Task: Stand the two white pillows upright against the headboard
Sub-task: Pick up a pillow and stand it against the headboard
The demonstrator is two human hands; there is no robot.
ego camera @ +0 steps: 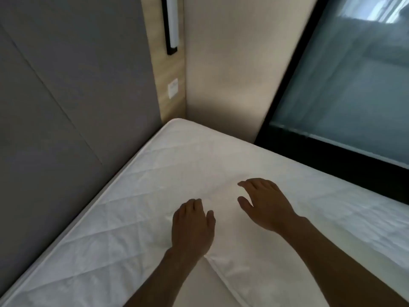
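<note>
Right now only one white pillow [234,269] can be made out, lying flat on the mattress [106,244] directly under and just in front of the person's forearms; its seamed corner pokes out just below the left wrist, and its edge runs from there down toward the bottom of the view. Where its far end stops is hard to say, since white cover and white quilting blend together. A second pillow is nowhere in sight.

The grey headboard [55,107] stands to the person's left, running along the mattress edge, so the pillow has to travel leftward and be tipped up onto its long edge against that panel. The left hand [192,224] is the nearer one to the headboard; the right hand [264,203] sits farther out, toward the window [345,80] side.

Both hands are spread palm-down with fingers loosely extended, grasping nothing. The left hand seems to rest on the white fabric near the pillow's corner; the right looks slightly lifted, though whether it touches the surface cannot be told. My guess is a grip on the pillow's edges comes next.
</note>
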